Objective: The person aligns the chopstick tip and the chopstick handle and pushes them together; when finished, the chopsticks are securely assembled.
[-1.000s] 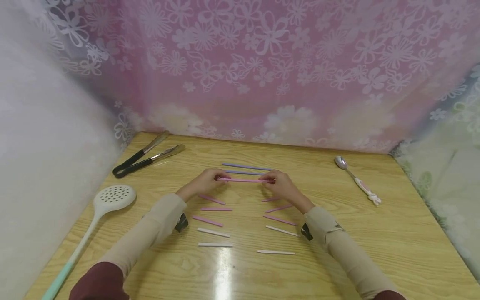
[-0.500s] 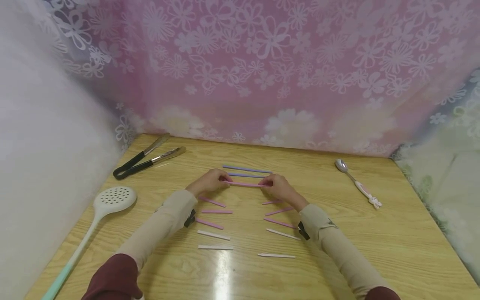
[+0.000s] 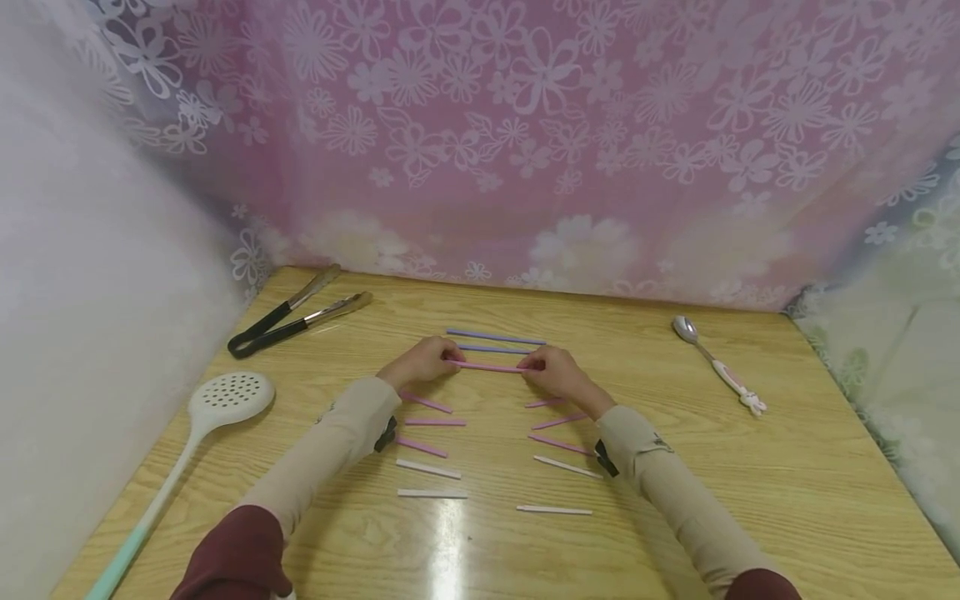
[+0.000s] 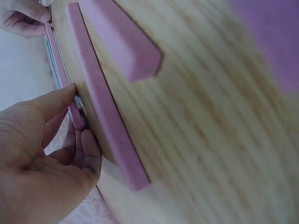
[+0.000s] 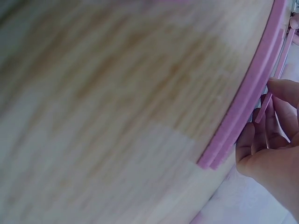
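A long thin pink stick [image 3: 491, 367] lies crosswise between my hands at the middle of the wooden table. My left hand [image 3: 423, 361] pinches its left end between thumb and fingers, as the left wrist view also shows. At the opposite end, my right hand [image 3: 558, 372] grips it the same way. Just beyond are two long blue sticks, a farther one [image 3: 498, 337] and a nearer one [image 3: 493, 349], roughly parallel to it. Whether the pink stick touches the table is unclear. Nearer me, short pink sticks [image 3: 435, 422] and white sticks [image 3: 432, 493] form a left column.
A matching right column has pink sticks [image 3: 560, 444] and white sticks [image 3: 553, 510]. Black-handled tongs [image 3: 281, 325] lie at the back left, with a white skimmer [image 3: 228, 396] in front of them. A spoon [image 3: 716, 362] with a rabbit-shaped handle end lies right. Floral cloth [image 3: 525, 167] hangs behind.
Compared with one second ago, my left hand has shifted slightly right and the pink stick seems lower, nearer the table. Both hands keep hold of it. Over the last half second hardly anything differs.
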